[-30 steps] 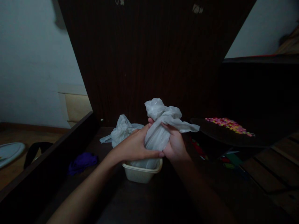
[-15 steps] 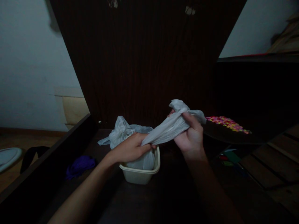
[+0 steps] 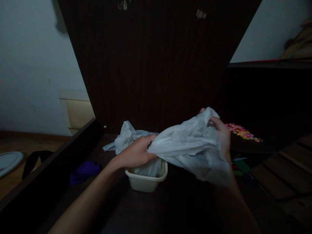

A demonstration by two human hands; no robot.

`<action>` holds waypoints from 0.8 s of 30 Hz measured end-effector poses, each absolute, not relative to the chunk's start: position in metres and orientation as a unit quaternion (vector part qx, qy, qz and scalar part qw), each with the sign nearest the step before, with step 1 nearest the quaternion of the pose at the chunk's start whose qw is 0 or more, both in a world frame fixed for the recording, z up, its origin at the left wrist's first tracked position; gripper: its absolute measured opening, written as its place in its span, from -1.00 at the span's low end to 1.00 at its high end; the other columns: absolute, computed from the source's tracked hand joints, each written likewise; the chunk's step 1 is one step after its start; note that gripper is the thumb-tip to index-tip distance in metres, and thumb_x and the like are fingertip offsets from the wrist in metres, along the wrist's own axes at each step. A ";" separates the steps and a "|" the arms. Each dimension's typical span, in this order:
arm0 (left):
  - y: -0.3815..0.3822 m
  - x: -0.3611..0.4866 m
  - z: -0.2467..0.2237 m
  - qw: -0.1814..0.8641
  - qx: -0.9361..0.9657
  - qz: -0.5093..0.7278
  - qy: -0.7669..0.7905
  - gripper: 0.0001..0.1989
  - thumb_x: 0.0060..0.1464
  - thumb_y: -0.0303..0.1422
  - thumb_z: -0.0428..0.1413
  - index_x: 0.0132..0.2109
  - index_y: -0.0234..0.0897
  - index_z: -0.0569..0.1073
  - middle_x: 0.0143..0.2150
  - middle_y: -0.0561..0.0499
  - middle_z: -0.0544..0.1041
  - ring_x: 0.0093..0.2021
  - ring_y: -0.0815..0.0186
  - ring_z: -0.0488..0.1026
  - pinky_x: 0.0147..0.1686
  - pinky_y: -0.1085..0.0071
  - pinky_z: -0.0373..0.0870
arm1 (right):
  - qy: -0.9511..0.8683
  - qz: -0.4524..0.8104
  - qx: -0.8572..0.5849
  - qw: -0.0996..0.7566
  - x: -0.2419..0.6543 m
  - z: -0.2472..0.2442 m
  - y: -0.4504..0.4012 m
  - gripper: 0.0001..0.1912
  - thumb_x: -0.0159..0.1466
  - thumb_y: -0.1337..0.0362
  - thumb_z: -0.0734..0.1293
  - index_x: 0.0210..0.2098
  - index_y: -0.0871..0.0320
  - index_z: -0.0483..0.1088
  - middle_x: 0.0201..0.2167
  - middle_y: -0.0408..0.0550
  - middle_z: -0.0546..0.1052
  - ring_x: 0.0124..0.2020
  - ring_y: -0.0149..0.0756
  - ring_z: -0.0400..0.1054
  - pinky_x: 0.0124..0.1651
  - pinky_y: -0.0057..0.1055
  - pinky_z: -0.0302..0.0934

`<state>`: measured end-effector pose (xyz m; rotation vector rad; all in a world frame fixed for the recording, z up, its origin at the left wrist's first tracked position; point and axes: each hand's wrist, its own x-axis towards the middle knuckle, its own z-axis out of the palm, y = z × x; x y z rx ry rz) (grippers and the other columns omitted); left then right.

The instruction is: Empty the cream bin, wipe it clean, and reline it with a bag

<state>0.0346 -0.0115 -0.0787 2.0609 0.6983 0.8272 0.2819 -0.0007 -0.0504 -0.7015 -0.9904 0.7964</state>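
A white plastic bag [image 3: 187, 143] stretches between my two hands, bunched narrow at the left and spread wide at the right. My left hand [image 3: 138, 151] is closed around its narrow part, above a cream plastic container [image 3: 146, 182]. My right hand [image 3: 220, 133] pinches the bag's far end; loose plastic hangs over the palm and wrist. More whitish plastic [image 3: 152, 168] fills the container below my left hand. Behind that hand sits another crumpled, translucent bag [image 3: 125, 138], partly hidden by it.
A purple cloth [image 3: 85, 171] lies left of the container on the dark surface. Behind rises a dark wooden panel [image 3: 156, 71]. A dark raised edge [image 3: 56, 156] runs along the left. Small pink and yellow pieces [image 3: 243, 131] lie at the right, above slatted wood [image 3: 280, 175].
My right hand has moved right and slightly up. The bag, twisted tight before, has opened out into a wider sheet. My left hand keeps its hold over the container.
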 end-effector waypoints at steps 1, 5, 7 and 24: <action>-0.013 0.035 -0.078 0.417 0.799 0.335 0.274 -0.85 0.06 -0.39 0.23 -0.22 -0.26 0.42 -0.28 0.04 0.51 -0.23 0.25 0.47 -0.18 0.37 0.41 | -0.434 0.393 -0.315 0.747 0.275 -0.050 -0.002 -0.84 0.08 0.13 0.42 -0.39 0.05 0.45 -0.41 -0.14 0.59 -0.21 -0.13 0.54 -0.12 -0.18 0.47; -0.016 0.035 -0.074 0.512 0.732 0.366 0.262 -0.68 0.00 -0.36 0.31 -0.17 -0.25 0.33 -0.25 0.07 0.47 -0.25 0.32 0.43 -0.24 0.43 0.38 | -0.385 0.476 -0.302 0.730 0.259 -0.053 -0.001 -0.80 -0.01 0.23 0.45 -0.37 0.08 0.45 -0.45 -0.16 0.57 -0.30 -0.16 0.53 -0.15 -0.21 0.46; -0.016 0.035 -0.073 0.528 0.710 0.384 0.265 -0.64 -0.02 -0.35 0.32 -0.16 -0.25 0.31 -0.26 0.09 0.46 -0.28 0.34 0.42 -0.28 0.46 0.35 | -0.361 0.492 -0.316 0.726 0.264 -0.056 0.005 -0.82 -0.01 0.26 0.45 -0.39 0.08 0.43 -0.49 -0.18 0.54 -0.36 -0.20 0.50 -0.20 -0.24 0.45; -0.014 0.036 -0.077 0.360 0.767 0.434 0.308 -0.83 0.06 -0.44 0.18 -0.19 -0.27 0.35 -0.29 0.07 0.50 -0.31 0.34 0.41 -0.32 0.47 0.30 | -0.704 0.089 -0.558 0.431 0.262 -0.035 -0.049 -0.41 0.23 -0.08 0.40 -0.76 0.11 0.26 -0.76 -0.20 0.21 -0.68 -0.44 0.06 -0.59 -0.41 -0.13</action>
